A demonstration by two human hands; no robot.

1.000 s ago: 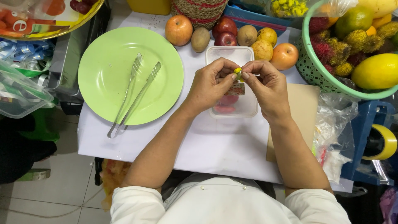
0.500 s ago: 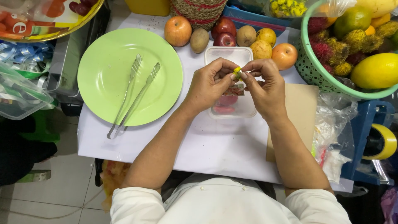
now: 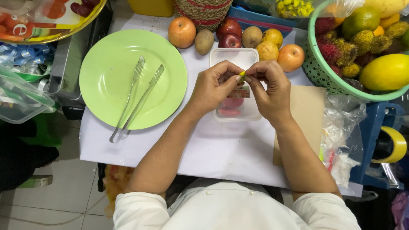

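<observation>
You're pinching a small yellow-green piece (image 3: 242, 76) between both sets of fingertips, your left hand (image 3: 215, 87) and your right hand (image 3: 268, 87) closing on it from either side, thumbs and forefingers meeting right at the middle. Both hands are clamping that one bit; it's too small to tell what it is.

Directly beneath the pinch, the clear plastic container (image 3: 236, 57) is sitting open with something red (image 3: 232, 106) in its near end and a small printed label just under your thumbs. You're keeping the work over the box, and that looks like the sensible spot: anything that slips is dropping into it rather than onto the white tabletop (image 3: 204, 153).

My read: keep the pull gentle and short, fingertips close together, wrists low, so the little piece isn't tearing or springing away.

Well out past your left hand, the green plate (image 3: 102, 102) is carrying a pair of metal tongs (image 3: 136, 100), untouched. Just beyond your knuckles, a row of fruit (image 3: 230, 36) is lining the far side of the box. Off past your right hand, the green basket (image 3: 317, 70) of fruit is sitting, with a tan board (image 3: 306, 110) under that forearm.
</observation>
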